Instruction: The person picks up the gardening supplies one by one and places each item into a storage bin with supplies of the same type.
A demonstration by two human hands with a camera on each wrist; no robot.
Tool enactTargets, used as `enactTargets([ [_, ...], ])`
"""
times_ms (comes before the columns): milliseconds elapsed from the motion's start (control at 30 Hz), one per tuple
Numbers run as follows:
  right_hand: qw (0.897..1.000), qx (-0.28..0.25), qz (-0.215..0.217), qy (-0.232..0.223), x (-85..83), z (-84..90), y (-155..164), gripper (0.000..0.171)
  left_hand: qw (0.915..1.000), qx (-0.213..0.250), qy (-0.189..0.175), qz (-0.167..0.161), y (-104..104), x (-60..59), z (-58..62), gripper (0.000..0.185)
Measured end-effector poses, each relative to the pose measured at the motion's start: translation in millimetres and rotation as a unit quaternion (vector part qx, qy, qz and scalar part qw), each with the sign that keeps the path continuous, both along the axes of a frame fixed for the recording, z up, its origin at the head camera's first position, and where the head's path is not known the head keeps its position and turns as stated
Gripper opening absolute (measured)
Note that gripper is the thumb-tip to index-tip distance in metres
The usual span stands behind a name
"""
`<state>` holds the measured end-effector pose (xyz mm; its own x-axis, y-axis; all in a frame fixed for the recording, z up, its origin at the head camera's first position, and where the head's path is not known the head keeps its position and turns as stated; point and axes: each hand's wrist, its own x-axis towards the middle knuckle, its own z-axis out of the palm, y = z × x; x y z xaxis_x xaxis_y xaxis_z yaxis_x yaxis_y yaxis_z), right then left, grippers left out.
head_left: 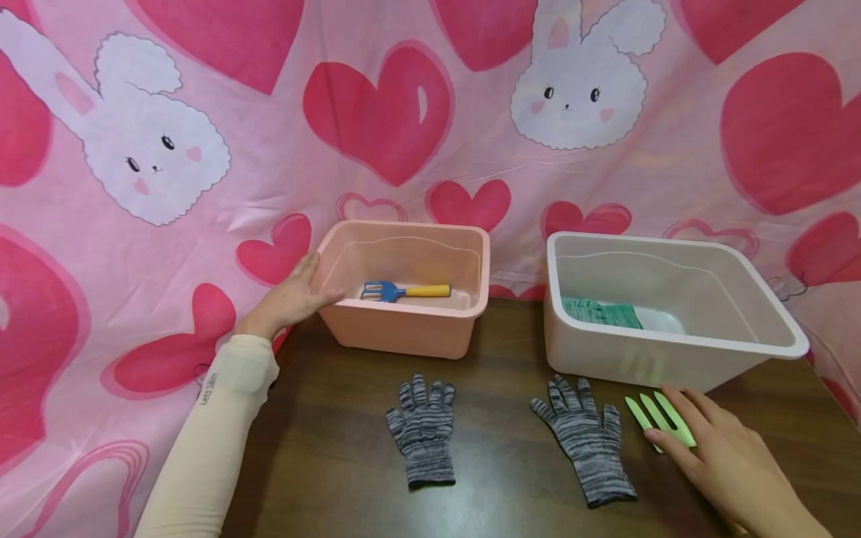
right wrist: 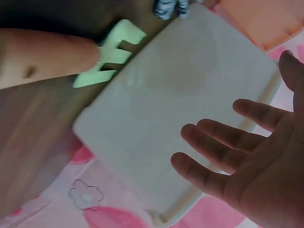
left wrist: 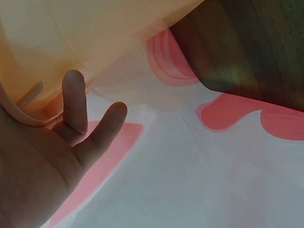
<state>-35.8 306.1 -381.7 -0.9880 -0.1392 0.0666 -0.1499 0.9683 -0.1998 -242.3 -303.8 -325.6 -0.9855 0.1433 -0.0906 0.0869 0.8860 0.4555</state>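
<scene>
I'm steadying the pink bin (head_left: 403, 329) with flat left hand (head_left: 292, 299); right hand (head_left: 723, 456), fingers straight, is covering the green fork (head_left: 655, 418) — I should pinch its handle.

The left arm wears a snug, cream-coloured stretch sleeve (head_left: 215, 418) that ends at the wrist, with small dark lettering printed near the cuff. Both the left hand (head_left: 289, 299) and right hand (head_left: 723, 456) are bare.
</scene>
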Motion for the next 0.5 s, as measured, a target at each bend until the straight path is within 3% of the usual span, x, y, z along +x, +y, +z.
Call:
enactTargets([
  [267,0.993,0.002,-0.051,-0.106,4.5,-22.6,22,0.090,1.0000,-0.003,0.001,-0.002,0,0.3,0.1,0.115],
  [500,0.987,-0.001,-0.065,-0.149,9.3,-39.5,36,0.094,1.0000,-0.003,0.000,0.001,0,1.1,1.1,0.120],
])
